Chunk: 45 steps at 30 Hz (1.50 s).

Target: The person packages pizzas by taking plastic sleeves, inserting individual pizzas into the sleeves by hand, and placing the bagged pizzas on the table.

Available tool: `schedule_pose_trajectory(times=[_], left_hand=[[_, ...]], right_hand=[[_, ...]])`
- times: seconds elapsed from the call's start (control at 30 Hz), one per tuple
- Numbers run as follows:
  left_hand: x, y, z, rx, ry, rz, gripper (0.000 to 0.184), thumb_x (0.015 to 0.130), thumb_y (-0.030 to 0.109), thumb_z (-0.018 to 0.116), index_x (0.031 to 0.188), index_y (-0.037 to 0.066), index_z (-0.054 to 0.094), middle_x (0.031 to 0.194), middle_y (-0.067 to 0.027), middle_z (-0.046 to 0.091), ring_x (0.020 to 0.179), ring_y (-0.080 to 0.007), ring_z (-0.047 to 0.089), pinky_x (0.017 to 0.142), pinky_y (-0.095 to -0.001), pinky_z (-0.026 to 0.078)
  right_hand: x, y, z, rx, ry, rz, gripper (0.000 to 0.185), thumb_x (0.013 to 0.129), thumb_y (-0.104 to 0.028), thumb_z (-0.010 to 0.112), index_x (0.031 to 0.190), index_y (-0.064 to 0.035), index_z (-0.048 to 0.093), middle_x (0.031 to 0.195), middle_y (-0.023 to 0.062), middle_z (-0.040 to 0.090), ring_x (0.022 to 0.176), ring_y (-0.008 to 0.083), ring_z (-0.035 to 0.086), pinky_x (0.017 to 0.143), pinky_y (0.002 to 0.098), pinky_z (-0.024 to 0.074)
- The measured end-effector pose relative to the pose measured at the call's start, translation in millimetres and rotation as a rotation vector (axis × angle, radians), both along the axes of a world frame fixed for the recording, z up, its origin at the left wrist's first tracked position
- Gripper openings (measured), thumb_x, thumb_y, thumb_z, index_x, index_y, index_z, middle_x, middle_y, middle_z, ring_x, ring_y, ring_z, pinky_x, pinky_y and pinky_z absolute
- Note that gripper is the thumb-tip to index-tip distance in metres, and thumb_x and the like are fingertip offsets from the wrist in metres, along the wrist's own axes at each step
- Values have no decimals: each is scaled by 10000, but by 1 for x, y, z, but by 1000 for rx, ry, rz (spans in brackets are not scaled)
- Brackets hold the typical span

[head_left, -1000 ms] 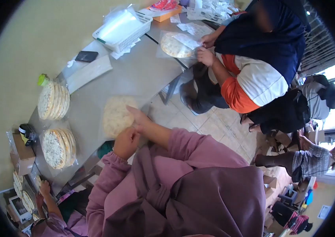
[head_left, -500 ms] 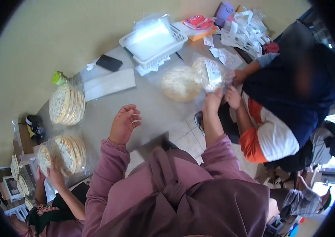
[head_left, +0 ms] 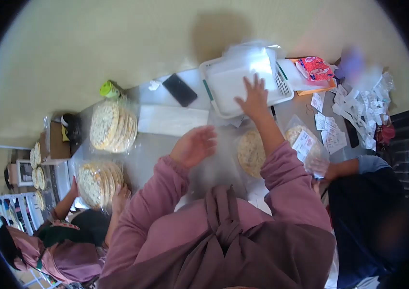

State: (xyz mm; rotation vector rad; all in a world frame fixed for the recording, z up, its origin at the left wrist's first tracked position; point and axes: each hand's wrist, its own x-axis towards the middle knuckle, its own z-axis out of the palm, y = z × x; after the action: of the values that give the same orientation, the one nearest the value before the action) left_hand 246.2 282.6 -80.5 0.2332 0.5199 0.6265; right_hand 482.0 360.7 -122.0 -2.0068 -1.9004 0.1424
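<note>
My right hand (head_left: 254, 98), fingers spread and holding nothing, is over the clear plastic bags (head_left: 245, 79) in a white basket (head_left: 286, 91); whether it touches them I cannot tell. My left hand (head_left: 195, 147) hangs above the grey table (head_left: 166, 149), empty with its fingers apart. A round flat bread in a clear bag (head_left: 250, 153) lies partly behind my right forearm. Beside it, a co-worker's hand (head_left: 319, 168) touches another bagged bread with a printed label (head_left: 305, 144). A stack of bagged breads (head_left: 108, 126) stands at the left, near a white sheet (head_left: 173, 119).
Another co-worker at the left holds a second stack of bagged breads (head_left: 99, 184). Along the wall are a black phone (head_left: 180, 90), a green-lidded container (head_left: 109, 89) and a red packet (head_left: 315, 68). Printed slips (head_left: 363, 106) are heaped at the right.
My right hand has moved from the bagged bread beside the right co-worker to over the basket. The left co-worker's hands have closed around the nearer stack. The view has turned right.
</note>
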Motion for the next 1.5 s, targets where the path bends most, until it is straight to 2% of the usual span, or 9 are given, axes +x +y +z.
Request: schedule_pose_trajectory(times=[0.13,0.47,0.77,0.9,1.0,1.2,1.3,1.4,1.5], left_hand=[[-9,3,-21,-72,187,76,230,901,224,423,1029,85,555,913,-43,619,799,-177,586,710,-330,474],[6,14,-27,-114,376,67,149,869,205,501,966,97,531,879,-22,593,768,-150,556,693,-304,462],[8,30,9,393,701,79,500,863,342,502,1255,63,369,1213,-99,454,1001,-204,506,814,-358,422],[3,37,20,36,709,-165,426,864,284,508,1206,36,455,1043,-92,564,869,-202,561,756,-335,455],[-7,16,-5,245,807,-129,392,869,251,505,1165,-6,503,973,-127,610,811,-227,603,697,-298,487],[-17,-23,6,546,784,-186,395,889,222,500,1193,-29,475,1014,-174,596,859,-266,621,716,-315,502],[-24,-40,32,689,768,-262,417,884,246,517,1194,-29,473,1009,-173,600,832,-258,629,689,-303,505],[-33,-60,48,725,745,-208,428,877,262,532,1189,-26,476,980,-165,608,798,-256,633,674,-292,506],[-47,-78,52,771,687,-116,417,869,249,547,1176,-26,484,933,-153,618,756,-257,636,663,-297,512]], right_hand=[[0,23,-13,-522,147,130,621,713,-363,654,1248,-119,453,1259,159,453,1168,354,418,945,450,367],[2,36,-63,-192,8,95,162,759,-159,489,760,-92,637,818,139,620,797,315,589,731,423,467],[-24,-31,53,-310,336,224,142,709,-136,527,763,-59,633,817,166,620,817,333,592,706,436,465],[-56,-81,69,-373,237,435,144,724,-167,557,812,-77,627,811,121,624,815,327,597,709,440,464],[-64,-106,69,-429,246,538,265,758,-282,581,922,-78,619,915,125,614,894,305,584,768,440,450],[-18,-135,-6,-207,413,-16,575,758,-432,610,1200,-86,481,1133,195,515,1033,349,514,844,458,414],[1,-158,-40,-176,672,-194,665,769,-415,616,1275,-46,392,1144,199,516,1023,343,519,830,452,426],[-5,-198,-30,-725,1271,-240,662,780,-394,621,1258,12,407,1116,171,539,995,267,536,806,409,452],[-33,-231,-10,-522,1770,1,331,808,-226,637,1034,9,581,880,74,609,754,169,595,726,328,493]])
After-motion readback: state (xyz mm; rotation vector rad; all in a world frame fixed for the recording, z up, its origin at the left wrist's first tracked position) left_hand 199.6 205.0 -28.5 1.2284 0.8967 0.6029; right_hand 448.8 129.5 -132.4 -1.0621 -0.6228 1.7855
